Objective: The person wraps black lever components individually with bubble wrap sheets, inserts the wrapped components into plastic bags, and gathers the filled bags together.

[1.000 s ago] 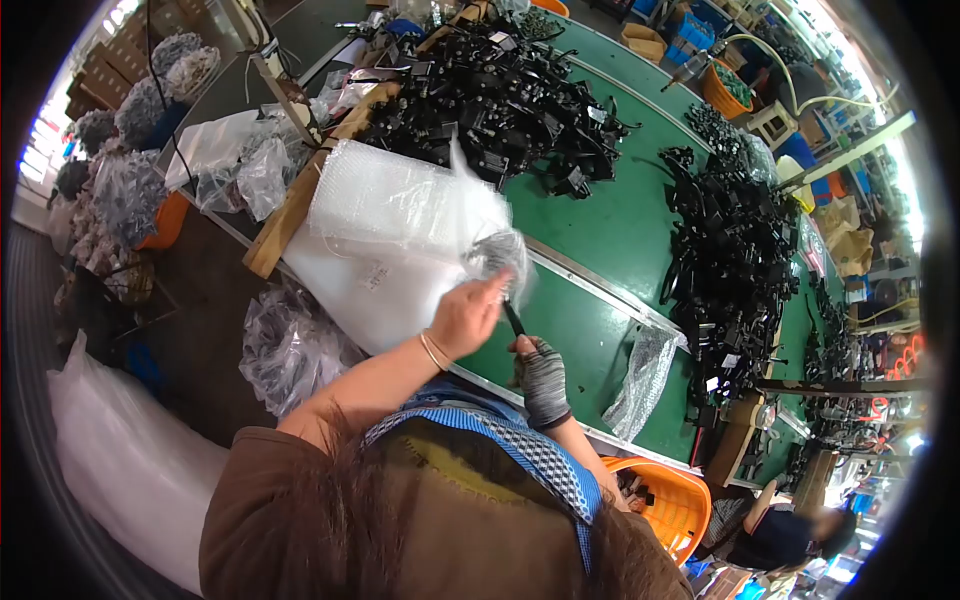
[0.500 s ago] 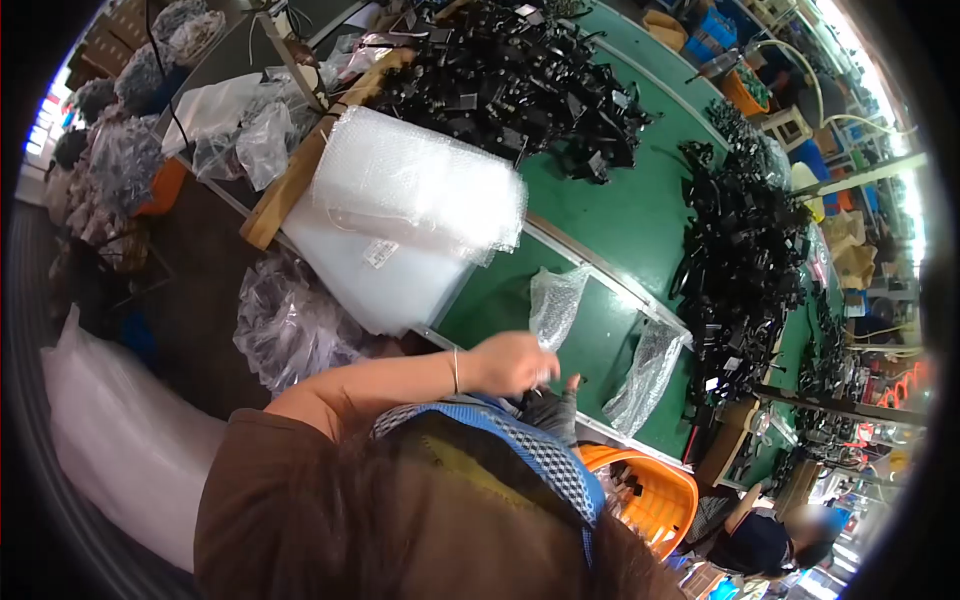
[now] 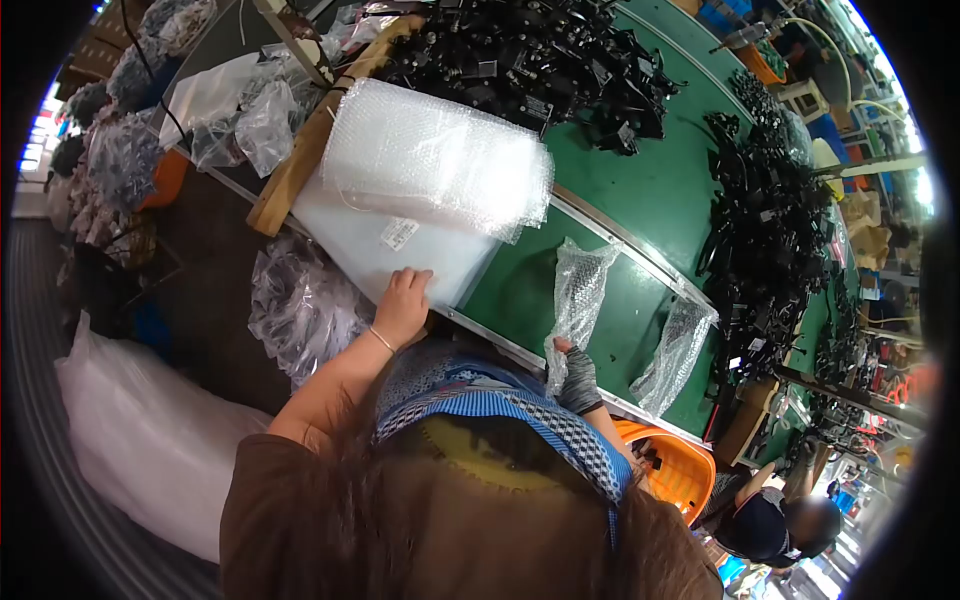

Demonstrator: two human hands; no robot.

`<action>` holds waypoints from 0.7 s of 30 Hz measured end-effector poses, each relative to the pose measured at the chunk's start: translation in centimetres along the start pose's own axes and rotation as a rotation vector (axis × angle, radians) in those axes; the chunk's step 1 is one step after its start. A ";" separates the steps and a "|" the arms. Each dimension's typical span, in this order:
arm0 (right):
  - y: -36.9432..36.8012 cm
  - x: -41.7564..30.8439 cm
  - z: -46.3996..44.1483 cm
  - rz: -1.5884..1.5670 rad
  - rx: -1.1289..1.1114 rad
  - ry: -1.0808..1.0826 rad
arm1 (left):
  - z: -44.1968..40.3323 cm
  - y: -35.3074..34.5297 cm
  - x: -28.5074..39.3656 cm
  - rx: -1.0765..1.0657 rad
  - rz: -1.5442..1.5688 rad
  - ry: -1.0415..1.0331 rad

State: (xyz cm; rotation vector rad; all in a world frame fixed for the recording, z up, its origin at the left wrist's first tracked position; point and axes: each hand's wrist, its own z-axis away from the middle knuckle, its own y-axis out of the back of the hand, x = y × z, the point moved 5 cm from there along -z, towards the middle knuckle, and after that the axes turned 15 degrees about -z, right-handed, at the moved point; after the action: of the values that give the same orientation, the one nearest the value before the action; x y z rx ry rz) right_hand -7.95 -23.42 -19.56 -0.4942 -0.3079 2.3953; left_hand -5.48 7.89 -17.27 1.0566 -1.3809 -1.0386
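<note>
My left hand (image 3: 402,308), with a thin bracelet at the wrist, rests on the near edge of a stack of flat, whitish plastic bags (image 3: 360,240) bearing a printed label. Its fingers point forward and lie on the top bag. My right hand (image 3: 573,375), in a grey fingerless glove, is at the table's near edge. Its fingers close on the lower end of a bubble-wrap bag (image 3: 585,285); part of the grip is hidden. A second bubble-wrap bag (image 3: 676,350) lies further right on the green table. Behind my left hand, bubble-wrap bags (image 3: 430,150) are piled on the plastic stack.
Heaps of black parts (image 3: 520,60) cover the back of the green table (image 3: 640,200), with more black parts (image 3: 765,220) at right. An orange basket (image 3: 690,490) stands below the right edge. Crumpled clear plastic (image 3: 295,310) hangs at left. Another person (image 3: 755,525) sits at far right.
My left hand has moved left from in front of my body onto the plastic stack. My right hand has risen to the bubble-wrap bag's lower end. The view has shifted slightly.
</note>
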 end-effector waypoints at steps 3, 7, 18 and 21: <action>-0.4 0.2 0.0 0.038 0.013 -0.012 | -1.8 0.4 -0.8 -0.065 0.119 0.020; 2.1 -0.6 -1.0 0.111 0.077 0.120 | -2.5 0.2 -1.0 -0.126 0.146 0.062; -1.1 -2.4 8.5 0.633 -0.066 0.496 | -3.5 0.1 -1.3 -0.214 0.461 0.384; -2.6 0.5 5.7 0.646 -0.198 0.356 | -3.4 -1.0 -1.2 -0.170 0.415 0.306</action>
State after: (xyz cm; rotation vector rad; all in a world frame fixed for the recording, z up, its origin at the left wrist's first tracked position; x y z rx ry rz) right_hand -9.27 -21.69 -13.63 -1.2525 -0.2492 2.8238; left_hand -2.03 8.76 -18.27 0.7267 -1.1728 -0.6449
